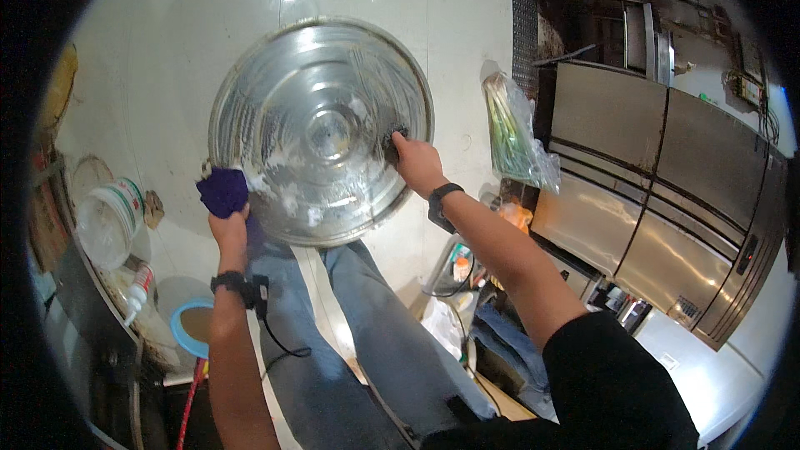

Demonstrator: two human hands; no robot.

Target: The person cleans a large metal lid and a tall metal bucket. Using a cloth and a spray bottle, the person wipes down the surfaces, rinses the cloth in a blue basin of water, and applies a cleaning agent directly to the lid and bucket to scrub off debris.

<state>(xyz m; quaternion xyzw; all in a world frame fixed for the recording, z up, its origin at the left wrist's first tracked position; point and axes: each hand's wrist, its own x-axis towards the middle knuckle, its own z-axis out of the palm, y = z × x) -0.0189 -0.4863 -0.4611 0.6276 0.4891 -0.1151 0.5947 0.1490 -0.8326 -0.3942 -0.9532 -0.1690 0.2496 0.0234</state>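
Observation:
In front of my legs is a large round metal lid [350,190] with concentric ridges, wet and streaked with white suds. My right hand [420,162] presses a dark scouring pad [394,137], apparently steel wool, against its right side. At the lid's lower left edge, my left hand [229,228] grips a bunched purple cloth [223,192]. The cloth touches the rim and hides that part of it. Both wrists wear black bands, and a cable hangs from the left one.
Green onions in a clear plastic bag [514,131] lie on the right, beside a stainless steel refrigerator [600,212]. To the left are a white bucket [112,219], a white squeeze bottle [139,290] and a blue-rimmed basin [181,319]. A basket of bottles [453,262] is near my right arm.

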